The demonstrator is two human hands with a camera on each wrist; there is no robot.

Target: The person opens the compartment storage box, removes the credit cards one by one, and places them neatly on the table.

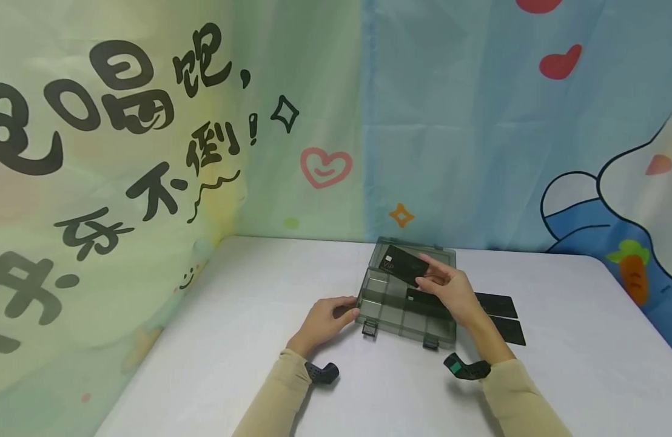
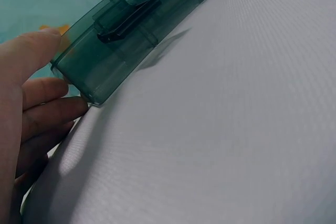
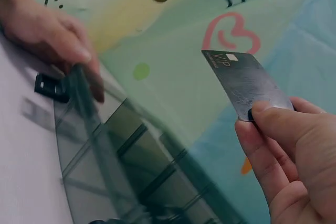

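Nr the far edge of the table (image 1: 270,273), over the box (image 1: 376,297) your L hand (image 1: 326,318) grips, your R hand (image 1: 452,291) pinches the VIP card (image 1: 401,266) by one end, best spot as it's prob light, stiff, slick.

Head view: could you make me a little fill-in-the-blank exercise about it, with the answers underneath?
The right hand holds a card printed with the letters ____.
The left hand touches the compartment box, whose lid is ____.
On the box's near edge, the latches number ____.

Missing words: VIP; open; two.
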